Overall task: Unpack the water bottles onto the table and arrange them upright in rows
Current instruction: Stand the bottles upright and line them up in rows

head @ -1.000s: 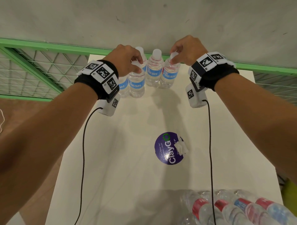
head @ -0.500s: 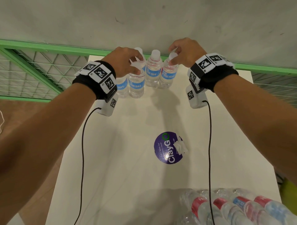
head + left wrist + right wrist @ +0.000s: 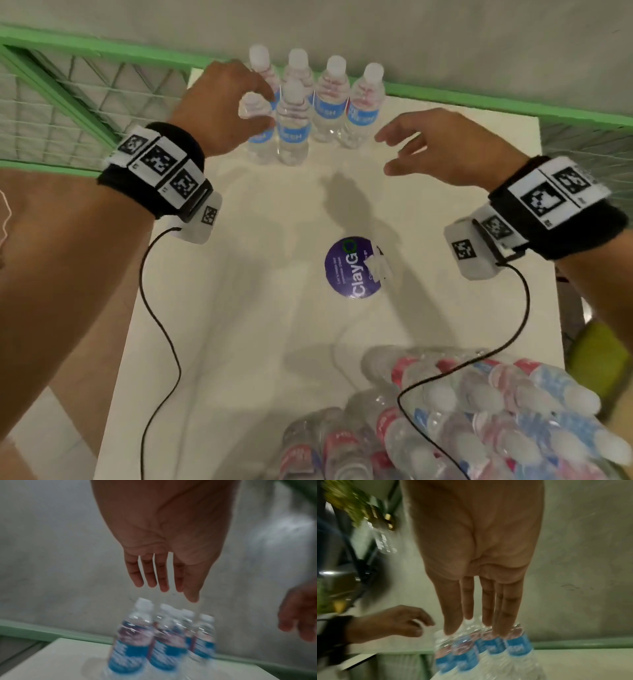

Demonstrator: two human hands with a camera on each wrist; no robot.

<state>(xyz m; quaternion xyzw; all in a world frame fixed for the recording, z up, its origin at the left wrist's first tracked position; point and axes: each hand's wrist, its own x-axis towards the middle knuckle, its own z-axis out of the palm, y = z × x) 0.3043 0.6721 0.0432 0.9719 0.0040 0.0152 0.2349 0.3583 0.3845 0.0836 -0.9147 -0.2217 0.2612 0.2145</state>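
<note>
Several small clear water bottles (image 3: 329,102) with white caps and blue labels stand upright in two rows at the far end of the white table (image 3: 239,342). They also show blurred in the wrist views: bottles (image 3: 164,635), bottles (image 3: 488,649). My left hand (image 3: 233,102) hovers just left of the front row, fingers loosely bent, empty; its fingers (image 3: 149,574) are straight. My right hand (image 3: 428,144) hangs open to the right of the bottles, holding nothing. A wrapped pack of bottles (image 3: 462,411) with red and blue labels lies at the near right edge.
A round purple sticker (image 3: 352,267) with a scrap of tape marks the table's middle. A green rail and wire mesh (image 3: 68,102) run behind and left of the table, under a grey wall. Wrist cables trail over the table and the pack.
Both hands let go of the bottle caps and drew back toward me and apart. The bottles they held now stand free in the group.
</note>
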